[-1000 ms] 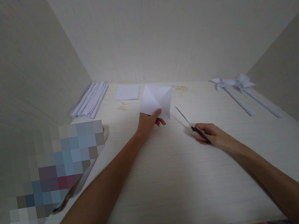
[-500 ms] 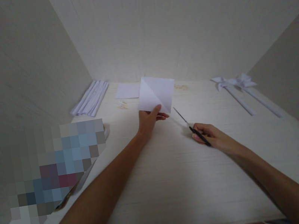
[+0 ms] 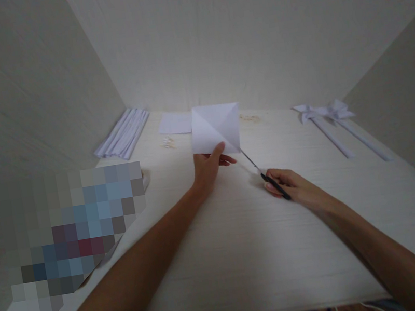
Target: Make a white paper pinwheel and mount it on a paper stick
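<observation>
A square white sheet of paper [image 3: 214, 127] with diagonal creases is held up over the table. My left hand [image 3: 211, 164] grips its lower edge, thumb in front and fingers behind. In my right hand [image 3: 283, 181] is a pair of scissors [image 3: 275, 185] with black handles. The blade tips reach the paper's lower right corner; whether paper lies between the blades I cannot tell. Behind the held sheet, another white paper sheet [image 3: 174, 123] lies flat on the table.
At the back left lies a bundle of white paper tubes [image 3: 123, 134]. Small cotton swabs [image 3: 168, 142] lie near the flat sheet. Two paper pinwheels [image 3: 307, 114] on paper sticks rest at the right. A blurred-out object [image 3: 94, 215] is on the left of the white table [image 3: 225, 268].
The held paper has turned and levelled, its lower right corner now meeting the scissor tips. My right hand has barely moved.
</observation>
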{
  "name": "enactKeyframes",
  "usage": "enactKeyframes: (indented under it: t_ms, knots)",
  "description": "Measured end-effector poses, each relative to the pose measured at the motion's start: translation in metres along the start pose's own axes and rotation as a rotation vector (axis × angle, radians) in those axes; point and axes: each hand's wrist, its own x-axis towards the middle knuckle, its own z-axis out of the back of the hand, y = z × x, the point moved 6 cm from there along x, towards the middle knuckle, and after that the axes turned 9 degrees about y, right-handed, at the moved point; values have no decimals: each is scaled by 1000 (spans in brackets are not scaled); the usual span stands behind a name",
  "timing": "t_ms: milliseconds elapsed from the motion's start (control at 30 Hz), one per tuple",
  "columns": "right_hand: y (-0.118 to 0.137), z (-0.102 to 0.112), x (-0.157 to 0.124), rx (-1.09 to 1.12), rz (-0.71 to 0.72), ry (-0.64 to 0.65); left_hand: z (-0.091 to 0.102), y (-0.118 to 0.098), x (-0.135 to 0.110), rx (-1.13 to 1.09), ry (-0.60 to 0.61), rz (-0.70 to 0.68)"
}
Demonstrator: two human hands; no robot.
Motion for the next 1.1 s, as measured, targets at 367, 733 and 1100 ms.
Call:
enactKeyframes:
  t_ms: [367, 733, 1100]
  knots:
    - [0, 0, 1, 13, -7, 4, -3, 0, -2, 18, 5, 12]
    - [-2, 0, 1, 13, -16, -2, -5, 1, -3, -5, -13, 28]
    - [-3, 0, 1, 9, -21, -6, -6, 4, -3, -27, 8, 37]
